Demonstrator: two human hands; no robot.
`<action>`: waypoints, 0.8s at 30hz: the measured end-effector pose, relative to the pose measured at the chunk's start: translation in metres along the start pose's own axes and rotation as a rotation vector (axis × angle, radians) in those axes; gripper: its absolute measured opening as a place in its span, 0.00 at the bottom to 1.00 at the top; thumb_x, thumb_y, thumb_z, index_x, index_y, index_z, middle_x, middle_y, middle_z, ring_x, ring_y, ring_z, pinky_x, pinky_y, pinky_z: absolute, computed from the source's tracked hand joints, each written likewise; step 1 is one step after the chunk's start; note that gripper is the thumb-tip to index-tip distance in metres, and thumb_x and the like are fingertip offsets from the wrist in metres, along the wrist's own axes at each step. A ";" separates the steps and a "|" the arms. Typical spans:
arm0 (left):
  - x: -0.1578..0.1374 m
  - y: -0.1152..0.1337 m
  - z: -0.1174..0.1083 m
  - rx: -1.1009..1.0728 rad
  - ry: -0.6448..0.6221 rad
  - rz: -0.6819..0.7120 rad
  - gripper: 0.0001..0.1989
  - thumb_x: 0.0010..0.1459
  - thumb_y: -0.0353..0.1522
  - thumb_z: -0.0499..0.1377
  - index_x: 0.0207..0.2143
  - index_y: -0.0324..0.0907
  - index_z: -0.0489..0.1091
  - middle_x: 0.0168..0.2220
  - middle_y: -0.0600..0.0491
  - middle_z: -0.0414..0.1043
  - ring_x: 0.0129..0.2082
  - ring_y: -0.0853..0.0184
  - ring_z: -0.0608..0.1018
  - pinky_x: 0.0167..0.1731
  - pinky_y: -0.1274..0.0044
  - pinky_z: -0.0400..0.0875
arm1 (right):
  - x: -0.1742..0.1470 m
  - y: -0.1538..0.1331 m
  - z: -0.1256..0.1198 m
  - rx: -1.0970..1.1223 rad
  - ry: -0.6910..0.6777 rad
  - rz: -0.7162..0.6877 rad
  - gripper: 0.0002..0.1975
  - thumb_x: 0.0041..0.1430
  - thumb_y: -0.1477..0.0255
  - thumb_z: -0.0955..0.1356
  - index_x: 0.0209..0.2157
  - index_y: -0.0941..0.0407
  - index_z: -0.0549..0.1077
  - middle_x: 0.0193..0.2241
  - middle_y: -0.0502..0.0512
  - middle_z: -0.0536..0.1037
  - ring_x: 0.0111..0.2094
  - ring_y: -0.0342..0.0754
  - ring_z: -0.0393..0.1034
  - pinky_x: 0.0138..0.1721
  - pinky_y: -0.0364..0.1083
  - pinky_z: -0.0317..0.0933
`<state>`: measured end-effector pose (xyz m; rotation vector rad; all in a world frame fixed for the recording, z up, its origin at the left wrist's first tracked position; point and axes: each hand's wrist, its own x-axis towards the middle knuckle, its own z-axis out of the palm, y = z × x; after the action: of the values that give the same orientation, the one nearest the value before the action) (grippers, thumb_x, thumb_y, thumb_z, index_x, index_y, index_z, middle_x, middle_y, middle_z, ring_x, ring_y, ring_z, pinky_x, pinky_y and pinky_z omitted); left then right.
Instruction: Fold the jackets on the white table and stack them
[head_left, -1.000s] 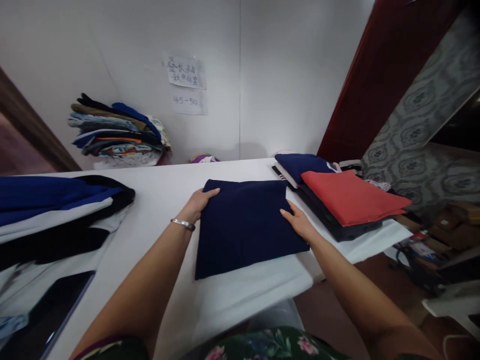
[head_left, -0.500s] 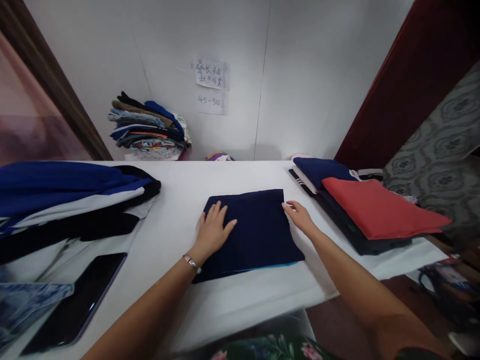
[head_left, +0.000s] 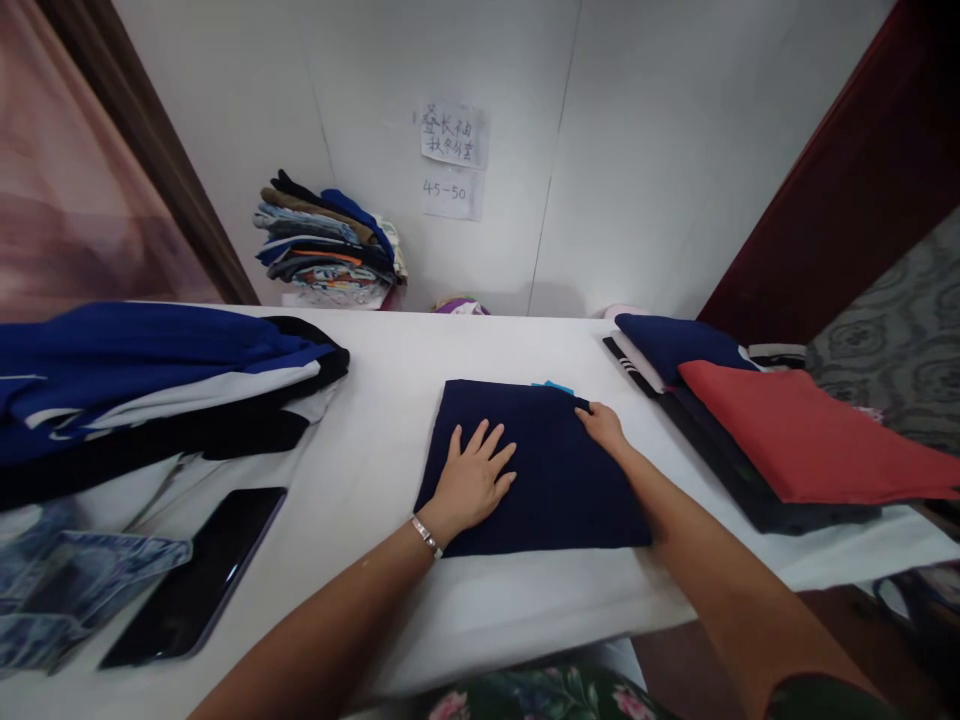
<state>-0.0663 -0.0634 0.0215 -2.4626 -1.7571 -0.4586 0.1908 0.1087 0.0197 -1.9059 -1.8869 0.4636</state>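
Note:
A folded navy garment (head_left: 555,470) lies on the white-covered table (head_left: 375,430) in front of me. My left hand (head_left: 474,482) rests flat on its left half, fingers spread. At the far right corner my right hand (head_left: 602,424) pinches the cloth between thumb and fingers. A bit of bright blue fabric (head_left: 557,387) peeks out past the far edge. What lies beneath the top layer is hidden.
To the right is a stack of folded clothes with a red piece (head_left: 810,430) on top. At left are a loose blue garment (head_left: 165,345), a black phone (head_left: 202,570) and some denim (head_left: 97,580). A tall clothes pile (head_left: 330,245) stands by the wall.
The navy garment has turned slightly on the table; its blue fabric now shows at the far edge instead of the near one. My right hand has closed on the far right corner.

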 end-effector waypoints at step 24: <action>0.001 0.004 0.000 -0.006 0.011 -0.092 0.27 0.66 0.45 0.47 0.64 0.45 0.62 0.68 0.45 0.55 0.70 0.52 0.53 0.65 0.46 0.41 | 0.003 0.002 0.005 -0.002 -0.267 -0.235 0.35 0.65 0.51 0.59 0.67 0.55 0.57 0.68 0.60 0.57 0.69 0.55 0.46 0.68 0.61 0.39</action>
<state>-0.0624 -0.0643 0.0226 -2.3858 -1.8738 -0.4836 0.1902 0.1122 0.0150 -1.6606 -2.2475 0.6661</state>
